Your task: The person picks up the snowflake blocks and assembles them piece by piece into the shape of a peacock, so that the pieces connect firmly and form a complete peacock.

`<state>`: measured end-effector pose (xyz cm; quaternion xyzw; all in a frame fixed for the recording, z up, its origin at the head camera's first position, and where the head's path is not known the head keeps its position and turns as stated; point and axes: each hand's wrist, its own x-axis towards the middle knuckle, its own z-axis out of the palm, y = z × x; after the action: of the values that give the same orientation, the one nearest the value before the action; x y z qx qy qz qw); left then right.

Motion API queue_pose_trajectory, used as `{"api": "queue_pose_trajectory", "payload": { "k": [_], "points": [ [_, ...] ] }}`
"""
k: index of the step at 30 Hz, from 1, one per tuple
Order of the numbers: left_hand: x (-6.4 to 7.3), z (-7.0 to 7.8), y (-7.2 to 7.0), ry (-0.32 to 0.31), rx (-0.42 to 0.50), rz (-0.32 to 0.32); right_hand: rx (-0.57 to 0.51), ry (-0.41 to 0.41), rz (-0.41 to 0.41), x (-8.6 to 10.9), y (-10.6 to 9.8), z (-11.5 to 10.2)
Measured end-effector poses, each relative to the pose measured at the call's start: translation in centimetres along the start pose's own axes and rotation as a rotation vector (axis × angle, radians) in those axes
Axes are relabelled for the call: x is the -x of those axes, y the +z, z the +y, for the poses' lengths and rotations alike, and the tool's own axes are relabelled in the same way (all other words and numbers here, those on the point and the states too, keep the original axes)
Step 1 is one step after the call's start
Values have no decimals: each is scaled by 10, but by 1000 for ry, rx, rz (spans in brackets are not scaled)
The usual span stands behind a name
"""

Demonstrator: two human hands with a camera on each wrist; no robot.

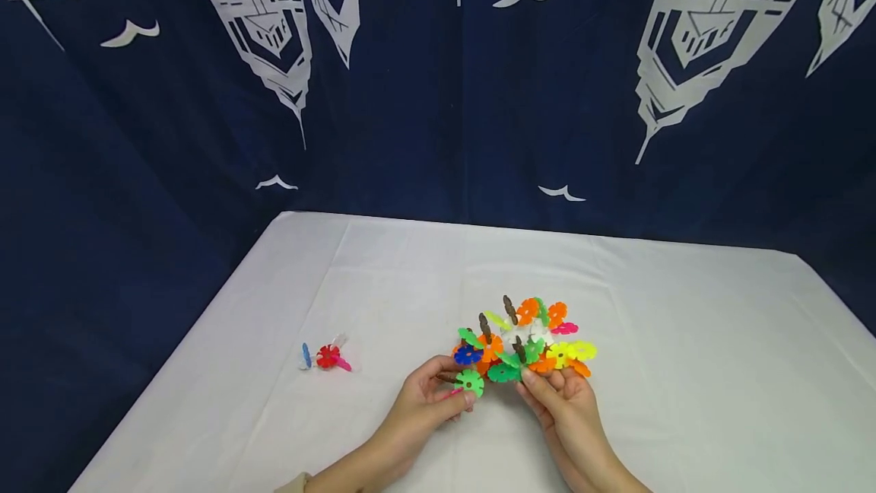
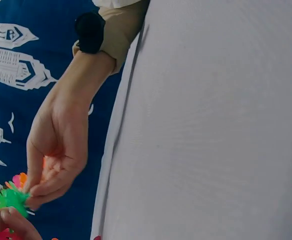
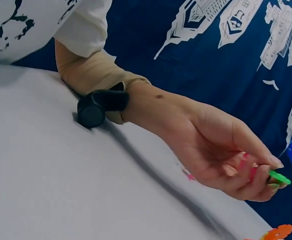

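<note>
A multicoloured ring of interlocking flower-shaped plastic discs (image 1: pixel 503 373) is held over the table in the head view. My right hand (image 1: pixel 568 402) grips it at its near side, thumb on top by a green disc. With my left hand (image 1: pixel 434 398) I pinch a small joined piece of a light green disc (image 1: pixel 469 382), a brown disc (image 1: pixel 448 379) and a pink one, just left of the ring. The right wrist view shows the left hand (image 3: pixel 226 155) with the green disc between thumb and fingers. In the left wrist view, the right hand (image 2: pixel 61 145) pinches green discs (image 2: pixel 12 200).
On the table's left part lies a small cluster with a red disc (image 1: pixel 328 357), a pink one and a blue disc (image 1: pixel 306 356), along with clear ones. The white tablecloth (image 1: pixel 684 341) spreads around, backed by a dark blue curtain (image 1: pixel 411 135) with white prints.
</note>
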<state>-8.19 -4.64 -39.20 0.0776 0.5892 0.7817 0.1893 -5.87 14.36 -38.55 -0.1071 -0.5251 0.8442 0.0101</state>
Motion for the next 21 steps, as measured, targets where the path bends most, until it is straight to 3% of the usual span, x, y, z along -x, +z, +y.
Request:
{"api": "queue_pose_trajectory", "payload": {
  "k": [7,10,15,18,21],
  "points": [
    [-3,-5,4,84,42,39,-2,83,65,-1,3,6],
    [-4,-7,6,147,-46,62,-25,111,78,0,5,7],
    [-6,-12,7,332,-255,77,-83,153,88,0,6,7],
    [-7,-14,7,409,-303,78,-96,158,99,0,5,8],
    [-7,-16,7,422,-308,79,-94,165,100,1,5,11]
  ]
}}
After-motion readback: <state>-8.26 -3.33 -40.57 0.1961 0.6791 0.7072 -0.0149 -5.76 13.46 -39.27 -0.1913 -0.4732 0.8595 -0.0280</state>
